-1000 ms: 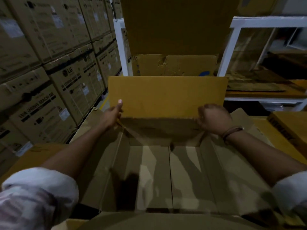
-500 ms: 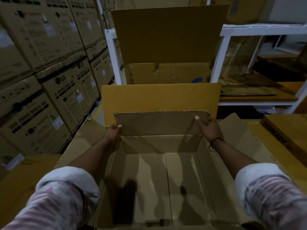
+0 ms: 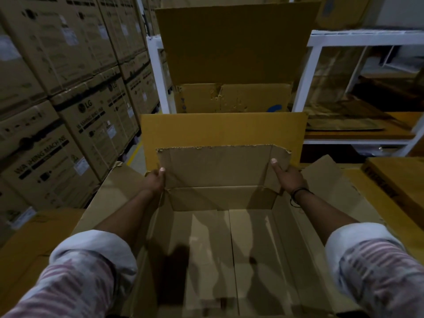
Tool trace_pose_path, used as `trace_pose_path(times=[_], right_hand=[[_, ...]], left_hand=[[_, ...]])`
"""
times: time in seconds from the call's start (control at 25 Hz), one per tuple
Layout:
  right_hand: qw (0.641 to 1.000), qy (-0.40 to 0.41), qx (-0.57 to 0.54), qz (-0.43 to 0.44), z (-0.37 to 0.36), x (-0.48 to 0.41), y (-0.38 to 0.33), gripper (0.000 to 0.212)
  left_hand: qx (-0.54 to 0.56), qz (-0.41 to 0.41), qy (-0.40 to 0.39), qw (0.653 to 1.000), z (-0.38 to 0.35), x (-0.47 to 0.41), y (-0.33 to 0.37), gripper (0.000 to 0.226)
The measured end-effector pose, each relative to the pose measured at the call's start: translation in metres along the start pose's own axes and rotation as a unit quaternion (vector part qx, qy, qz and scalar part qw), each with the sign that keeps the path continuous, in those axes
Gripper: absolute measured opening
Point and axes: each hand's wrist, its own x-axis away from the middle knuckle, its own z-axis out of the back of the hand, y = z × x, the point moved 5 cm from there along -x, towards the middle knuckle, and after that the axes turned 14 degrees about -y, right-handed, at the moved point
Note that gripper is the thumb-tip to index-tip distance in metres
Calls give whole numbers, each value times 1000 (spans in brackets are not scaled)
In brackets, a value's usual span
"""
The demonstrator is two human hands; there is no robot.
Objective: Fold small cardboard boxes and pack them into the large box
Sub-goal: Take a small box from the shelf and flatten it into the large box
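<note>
Arms (image 3: pixel 128 210) outstretched, left hand (image 3: pixel 154 180) and right hand (image 3: pixel 289 177) pinch flap (image 3: pixel 218 166).

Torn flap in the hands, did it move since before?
Yes. The torn flap swung upward: earlier it leaned low beneath the yellow flap, now its ragged edge overlaps that flap's lower part, left hand and right hand gripping its sides.

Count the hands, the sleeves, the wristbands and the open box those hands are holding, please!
Hands: 2 (left hand, right hand)
Sleeves: 2 (left sleeve, right sleeve)
Wristbands: 1 (wristband, on the right wrist)
Open box being held: 1 (open box, gripped at its far flap)
Total: 6
</note>
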Motion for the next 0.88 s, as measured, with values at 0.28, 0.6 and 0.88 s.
trace_pose_path(times=[0.28, 0.6, 0.88], right_hand=[[992, 121, 2, -38, 23, -5, 14, 89], [991, -63, 80, 83, 6, 5, -34, 33], [970, -83, 193, 122, 0, 9, -48, 59]], left_hand=[[-59, 12, -28, 998, -12, 9, 14, 52], [-139, 27, 2, 990, 7, 18, 42, 53], [-125, -9, -28, 992, 3, 25, 53, 59]])
